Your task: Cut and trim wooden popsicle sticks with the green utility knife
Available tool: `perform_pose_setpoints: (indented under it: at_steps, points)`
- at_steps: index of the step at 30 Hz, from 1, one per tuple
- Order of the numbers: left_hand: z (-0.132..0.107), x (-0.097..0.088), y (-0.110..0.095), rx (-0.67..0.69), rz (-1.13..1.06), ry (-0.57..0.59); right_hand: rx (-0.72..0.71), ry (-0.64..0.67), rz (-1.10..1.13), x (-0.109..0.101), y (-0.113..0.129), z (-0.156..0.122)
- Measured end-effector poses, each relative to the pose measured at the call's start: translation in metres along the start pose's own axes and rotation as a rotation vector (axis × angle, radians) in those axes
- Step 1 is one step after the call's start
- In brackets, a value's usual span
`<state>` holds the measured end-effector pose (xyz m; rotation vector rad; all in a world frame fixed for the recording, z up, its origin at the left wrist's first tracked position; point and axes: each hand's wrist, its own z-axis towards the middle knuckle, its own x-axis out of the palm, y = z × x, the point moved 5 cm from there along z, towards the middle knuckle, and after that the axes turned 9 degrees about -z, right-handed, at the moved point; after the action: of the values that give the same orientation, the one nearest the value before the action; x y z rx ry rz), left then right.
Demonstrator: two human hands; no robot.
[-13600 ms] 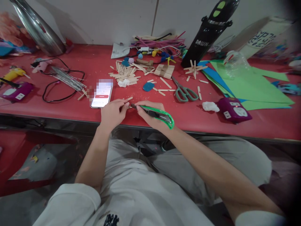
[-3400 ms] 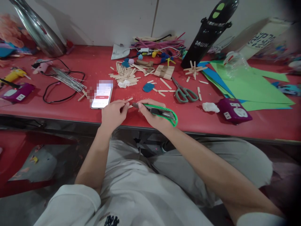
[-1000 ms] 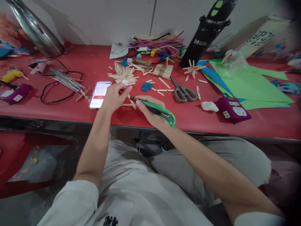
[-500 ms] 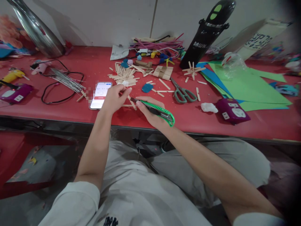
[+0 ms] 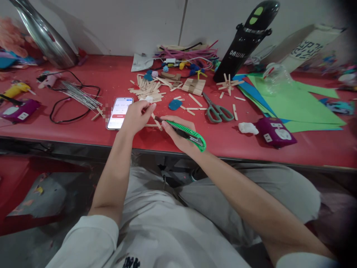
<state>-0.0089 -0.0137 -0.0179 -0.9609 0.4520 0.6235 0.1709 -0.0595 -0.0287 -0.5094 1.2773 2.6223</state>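
Observation:
My right hand is closed around a green utility knife, its blade pointing left. The blade's tip meets a small wooden craft stick that slants on the red table, though I cannot tell whether it cuts in. My left hand is closed in a pinch at the stick's upper end, its fingertips partly hiding it. Another craft stick lies flat between the hands. Beside my left wrist is a phone with a timer on its lit screen, partly covered by the hand.
Behind the hands lies a pile of craft sticks. Grey-green scissors and a blue piece lie to the right. Green paper sheets, a purple box and a black bottle stand farther right. Metal wires are left.
The knife's handle end has dipped slightly with my right hand. My left hand stays in place.

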Motion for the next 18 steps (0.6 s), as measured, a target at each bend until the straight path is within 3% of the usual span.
perform_pose_setpoints:
  at_steps: [18]
  points:
    - [0.0015,0.0009,-0.0045,-0.018,-0.005,0.012,-0.111,0.025,-0.01,0.0032,-0.0011,0.001]
